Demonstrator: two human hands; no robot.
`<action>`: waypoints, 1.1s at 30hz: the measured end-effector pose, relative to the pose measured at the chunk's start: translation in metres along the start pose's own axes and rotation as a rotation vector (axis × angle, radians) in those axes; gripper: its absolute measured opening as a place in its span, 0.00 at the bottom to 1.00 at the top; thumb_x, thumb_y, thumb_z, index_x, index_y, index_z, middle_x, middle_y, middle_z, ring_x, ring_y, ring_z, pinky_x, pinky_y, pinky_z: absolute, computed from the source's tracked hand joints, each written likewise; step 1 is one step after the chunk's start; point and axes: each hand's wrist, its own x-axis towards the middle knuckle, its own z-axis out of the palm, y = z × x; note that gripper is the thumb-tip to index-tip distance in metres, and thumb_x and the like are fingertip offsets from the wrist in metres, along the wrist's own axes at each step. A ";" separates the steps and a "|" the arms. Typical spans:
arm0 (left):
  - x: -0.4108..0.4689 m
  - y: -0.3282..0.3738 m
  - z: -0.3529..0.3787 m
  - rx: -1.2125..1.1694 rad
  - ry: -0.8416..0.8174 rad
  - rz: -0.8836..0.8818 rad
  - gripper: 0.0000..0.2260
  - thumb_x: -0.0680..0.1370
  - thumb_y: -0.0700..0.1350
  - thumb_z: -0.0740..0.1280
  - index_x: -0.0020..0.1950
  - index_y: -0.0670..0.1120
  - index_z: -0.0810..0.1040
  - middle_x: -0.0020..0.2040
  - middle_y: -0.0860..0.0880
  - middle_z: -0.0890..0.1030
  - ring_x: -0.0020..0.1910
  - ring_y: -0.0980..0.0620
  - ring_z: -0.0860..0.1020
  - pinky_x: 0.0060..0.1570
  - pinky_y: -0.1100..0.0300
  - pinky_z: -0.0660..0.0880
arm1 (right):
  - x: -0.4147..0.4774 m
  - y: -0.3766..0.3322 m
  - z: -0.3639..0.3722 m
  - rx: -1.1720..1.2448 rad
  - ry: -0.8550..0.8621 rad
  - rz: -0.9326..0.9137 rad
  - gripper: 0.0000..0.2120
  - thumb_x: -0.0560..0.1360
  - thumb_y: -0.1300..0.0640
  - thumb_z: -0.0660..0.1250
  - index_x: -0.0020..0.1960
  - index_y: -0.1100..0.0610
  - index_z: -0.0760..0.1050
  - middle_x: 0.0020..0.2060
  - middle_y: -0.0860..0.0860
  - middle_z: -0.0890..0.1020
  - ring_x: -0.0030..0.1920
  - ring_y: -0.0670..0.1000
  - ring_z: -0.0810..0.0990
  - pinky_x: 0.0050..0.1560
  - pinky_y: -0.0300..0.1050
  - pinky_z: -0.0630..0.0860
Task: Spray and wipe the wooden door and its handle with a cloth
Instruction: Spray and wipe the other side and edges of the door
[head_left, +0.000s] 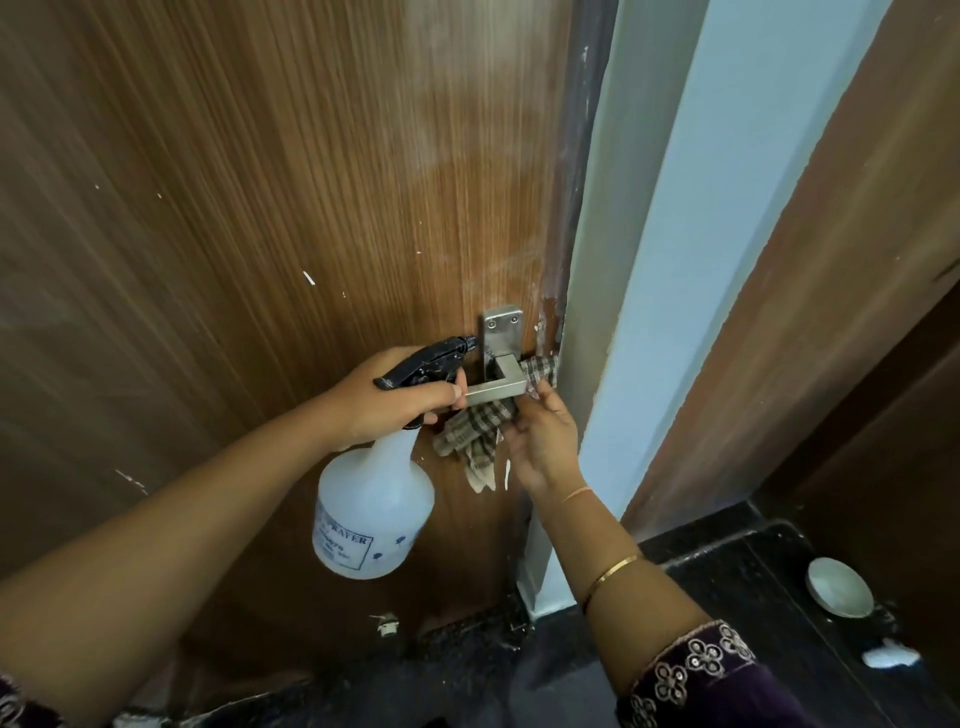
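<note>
Left hand (395, 400) grips the spray bottle (374, 509) beside the door (260, 208) handle (498, 387), right hand (545, 441) clutches the checked cloth (478, 431) draped round it, a bowl (839, 587) on the floor (727, 597) right.

dark floor (727, 584), pale round dish (840, 587), white scrap (889, 656)

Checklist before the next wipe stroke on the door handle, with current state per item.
1. Contact of cloth with handle: ok, wrapped round the lever's corner.
2. Grip of right hand on cloth: ok.
3. Grip of left hand on spray bottle: ok, round its neck.
4. Aim of nozzle: ok, toward the backplate.
5. Wetness of handle: cannot tell.
6. Finish of door: not ok, pale haze and white flecks.
</note>
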 end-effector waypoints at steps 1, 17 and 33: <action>-0.003 0.002 -0.003 0.023 0.029 0.000 0.16 0.62 0.55 0.67 0.42 0.46 0.80 0.41 0.51 0.82 0.54 0.46 0.80 0.57 0.49 0.77 | -0.001 0.001 0.001 0.032 -0.005 -0.001 0.12 0.78 0.70 0.59 0.58 0.62 0.76 0.49 0.55 0.82 0.49 0.52 0.80 0.48 0.44 0.80; 0.002 -0.011 -0.049 0.232 -0.127 0.158 0.08 0.70 0.47 0.64 0.38 0.45 0.79 0.42 0.44 0.82 0.49 0.46 0.81 0.59 0.45 0.76 | -0.003 0.069 0.032 0.412 0.104 -0.212 0.11 0.78 0.67 0.57 0.56 0.59 0.76 0.44 0.52 0.84 0.43 0.46 0.83 0.52 0.40 0.78; 0.001 -0.038 -0.076 0.208 -0.206 0.181 0.11 0.66 0.53 0.64 0.40 0.47 0.79 0.43 0.44 0.82 0.51 0.45 0.80 0.60 0.41 0.75 | -0.015 0.076 0.038 0.487 0.197 -0.230 0.06 0.77 0.60 0.62 0.50 0.59 0.77 0.43 0.53 0.82 0.46 0.51 0.81 0.59 0.48 0.75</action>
